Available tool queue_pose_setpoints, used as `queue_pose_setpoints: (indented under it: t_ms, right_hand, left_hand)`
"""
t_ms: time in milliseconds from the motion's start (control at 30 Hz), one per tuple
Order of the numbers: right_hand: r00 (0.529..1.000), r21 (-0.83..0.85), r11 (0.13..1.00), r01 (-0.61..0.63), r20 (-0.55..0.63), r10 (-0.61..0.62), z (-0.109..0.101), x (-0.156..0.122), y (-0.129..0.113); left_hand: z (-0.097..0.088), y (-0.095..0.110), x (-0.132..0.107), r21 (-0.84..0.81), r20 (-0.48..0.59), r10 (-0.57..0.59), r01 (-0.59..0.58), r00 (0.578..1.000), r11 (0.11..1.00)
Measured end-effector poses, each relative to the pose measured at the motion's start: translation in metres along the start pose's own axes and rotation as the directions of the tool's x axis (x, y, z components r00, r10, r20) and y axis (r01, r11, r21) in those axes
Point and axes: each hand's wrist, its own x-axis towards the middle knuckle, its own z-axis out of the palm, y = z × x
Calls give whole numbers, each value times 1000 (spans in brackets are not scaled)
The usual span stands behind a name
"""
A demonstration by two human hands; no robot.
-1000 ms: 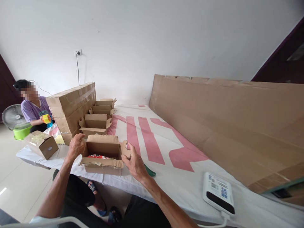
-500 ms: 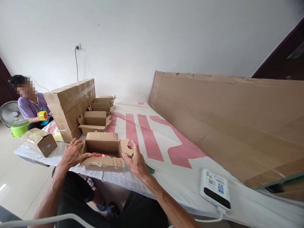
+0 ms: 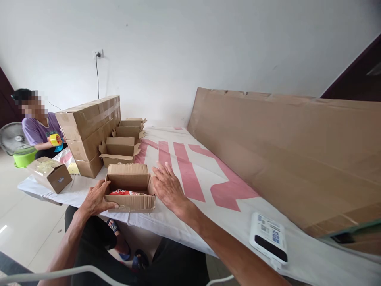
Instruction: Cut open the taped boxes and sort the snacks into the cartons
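An open cardboard box [image 3: 131,202] stands near the table's front edge, its far flap upright. Inside lies a red packet with white lettering [image 3: 126,192], partly covered by the near wall. My left hand [image 3: 98,198] grips the box's left end, with the thumb along the near wall and the fingers at the far left corner. At the right end is my right hand [image 3: 168,186], fingers stretched out and side by side, palm toward the box. The right end flap is mostly hidden by that hand, and I cannot tell how firmly the palm touches it.
Several open boxes [image 3: 120,150] line up behind, beside a stack of taped boxes [image 3: 86,131]. One closed box [image 3: 50,174] sits at the left. A co-worker [image 3: 41,127] holds a yellow tape roll [image 3: 55,139]. A white device [image 3: 269,238] and large cardboard sheet [image 3: 268,159] are at right.
My right hand has let go of the right end flap, which no longer sticks outward, and its fingers have straightened. My left hand has shifted slightly down along the box's left end.
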Motion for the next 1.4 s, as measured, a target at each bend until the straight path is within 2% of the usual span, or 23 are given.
queue_pose_setpoints:
  t_ms: [67, 167, 233, 433, 500, 600, 667, 867, 1000, 1133, 1400]
  right_hand:
    - [985, 24, 999, 31, 171, -34, -8, 9, -5]
    - [895, 116, 993, 11, 442, -62, -20, 25, -16]
    - [836, 165, 986, -20, 544, -74, -26, 37, -22]
    - [730, 335, 940, -67, 658, -183, -25, 65, -25]
    - [705, 397, 913, -95, 675, -220, -22, 70, -23]
    - [675, 408, 907, -107, 699, -235, -18, 73, -25]
    - [669, 390, 918, -76, 702, -243, -18, 74, -29]
    - [697, 324, 945, 53, 665, -267, -21, 73, -42]
    - [703, 318, 948, 29, 667, -245, -21, 74, -39]
    - [681, 374, 927, -7, 681, -270, -18, 75, -35]
    - [743, 432, 900, -55, 620, -253, -4, 68, -30]
  left_hand:
    - [6, -6, -1, -51, -30, 6, -8, 1000, 999]
    - [15, -14, -2, -145, -76, 32, -43, 997, 988]
    - [20, -17, -3, -198, -97, 44, -63, 994, 978]
    - [23, -11, -9, -265, -114, 36, -65, 993, 962]
    - [23, -8, -11, -266, -115, 26, -56, 993, 962]
    - [24, -4, -12, -263, -108, 5, -34, 994, 964]
    - [23, -2, -12, -268, -109, 3, -33, 994, 963]
    - [22, 0, -10, -307, -88, -9, -18, 996, 952]
    - [23, -2, -8, -319, -87, -26, -3, 996, 948]
    - [26, -3, -6, -314, -100, -23, -10, 995, 949]
    - [28, -7, -2, -313, -130, -23, -19, 991, 950]
